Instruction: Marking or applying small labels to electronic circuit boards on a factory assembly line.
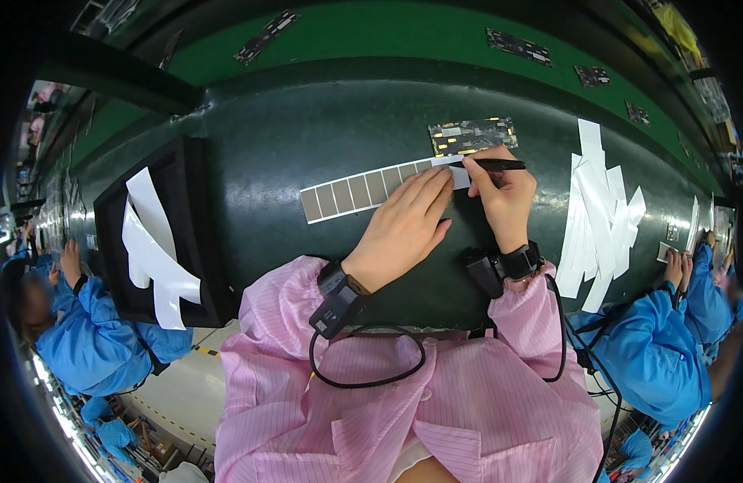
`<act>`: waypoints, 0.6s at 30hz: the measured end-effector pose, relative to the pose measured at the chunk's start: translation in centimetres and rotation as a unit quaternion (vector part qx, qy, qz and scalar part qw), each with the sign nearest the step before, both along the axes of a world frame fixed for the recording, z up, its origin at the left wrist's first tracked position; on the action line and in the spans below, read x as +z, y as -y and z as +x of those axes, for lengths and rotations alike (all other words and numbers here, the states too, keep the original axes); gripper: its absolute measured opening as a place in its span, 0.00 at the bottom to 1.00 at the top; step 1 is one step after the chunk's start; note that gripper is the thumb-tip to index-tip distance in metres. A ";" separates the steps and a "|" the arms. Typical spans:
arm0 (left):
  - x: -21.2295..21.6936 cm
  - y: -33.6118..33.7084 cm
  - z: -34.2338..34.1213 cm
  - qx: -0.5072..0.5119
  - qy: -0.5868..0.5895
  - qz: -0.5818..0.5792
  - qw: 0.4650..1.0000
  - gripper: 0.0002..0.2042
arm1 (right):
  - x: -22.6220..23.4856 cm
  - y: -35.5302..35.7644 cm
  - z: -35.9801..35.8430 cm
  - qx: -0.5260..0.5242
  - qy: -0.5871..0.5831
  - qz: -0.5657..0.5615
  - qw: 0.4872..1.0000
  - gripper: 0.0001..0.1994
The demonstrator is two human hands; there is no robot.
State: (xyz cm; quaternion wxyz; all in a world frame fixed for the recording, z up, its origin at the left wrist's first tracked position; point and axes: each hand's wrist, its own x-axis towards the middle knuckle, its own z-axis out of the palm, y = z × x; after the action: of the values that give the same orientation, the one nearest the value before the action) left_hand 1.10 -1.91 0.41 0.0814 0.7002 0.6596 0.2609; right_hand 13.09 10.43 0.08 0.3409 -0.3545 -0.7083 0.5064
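Note:
My left hand [403,225] lies flat with its fingers stretched over a strip of grey-brown stickers [339,196] on white backing, pressing it to the dark green bench. The strip's right end is partly hidden under the fingers. In my right hand [508,197] is a slim black tool [500,164], like tweezers, gripped between thumb and fingers. Its tip points left at a white piece [448,161] at the strip's right end, beside the left fingertips. Just beyond both hands lies a black circuit board [468,137] with yellow patches.
Loose white strips [601,217] are piled on the right. A black tray [198,233] at left holds curled white strips [158,241]. Beyond the bench, more circuit boards [519,47] lie on a green surface. Co-workers in blue [89,338] sit on both sides. Black cables hang from my wrists.

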 end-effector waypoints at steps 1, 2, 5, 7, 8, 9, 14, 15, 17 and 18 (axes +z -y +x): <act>-0.1 0.0 -0.1 -0.003 0.002 0.001 1.000 0.26 | 0.1 0.0 0.0 -0.003 -0.006 -0.005 1.000 0.03; -0.1 -0.1 -0.2 -0.003 0.001 0.001 1.000 0.26 | 0.2 0.1 0.0 -0.006 -0.012 -0.010 1.000 0.03; 0.0 -0.1 -0.4 -0.013 0.004 -0.001 1.000 0.26 | 0.4 0.0 0.1 -0.016 -0.024 -0.016 0.999 0.03; 0.0 -0.1 -0.4 -0.014 0.001 -0.003 1.000 0.25 | 0.3 -0.1 0.1 -0.013 -0.026 -0.025 0.999 0.04; 0.0 -0.1 -0.4 -0.014 0.001 -0.003 1.000 0.25 | 0.3 -0.2 0.1 -0.009 -0.028 -0.034 0.999 0.04; 0.0 -0.1 -0.4 -0.016 -0.001 -0.003 1.000 0.25 | 0.3 -0.2 0.1 -0.010 -0.028 -0.034 0.999 0.04; 0.0 -0.1 -0.4 -0.015 -0.006 -0.003 1.000 0.25 | 0.1 -0.2 0.1 0.000 -0.019 -0.054 0.998 0.03; 0.0 -0.1 -0.4 -0.015 -0.006 -0.003 1.000 0.25 | 0.1 -0.2 0.1 0.000 -0.019 -0.054 0.998 0.03; 0.0 -0.1 -0.4 -0.016 -0.006 -0.003 1.000 0.25 | 0.1 -0.2 0.1 0.000 -0.023 -0.049 0.999 0.03; 0.0 -0.1 -0.4 -0.016 -0.006 -0.003 1.000 0.25 | 0.1 -0.2 0.1 -0.001 -0.022 -0.049 0.999 0.03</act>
State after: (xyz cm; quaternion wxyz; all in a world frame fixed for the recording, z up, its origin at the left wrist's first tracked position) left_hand 0.66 -1.79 0.39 0.0835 0.7121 0.6493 0.2536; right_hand 13.16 10.60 0.20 0.3390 -0.3599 -0.6745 0.5483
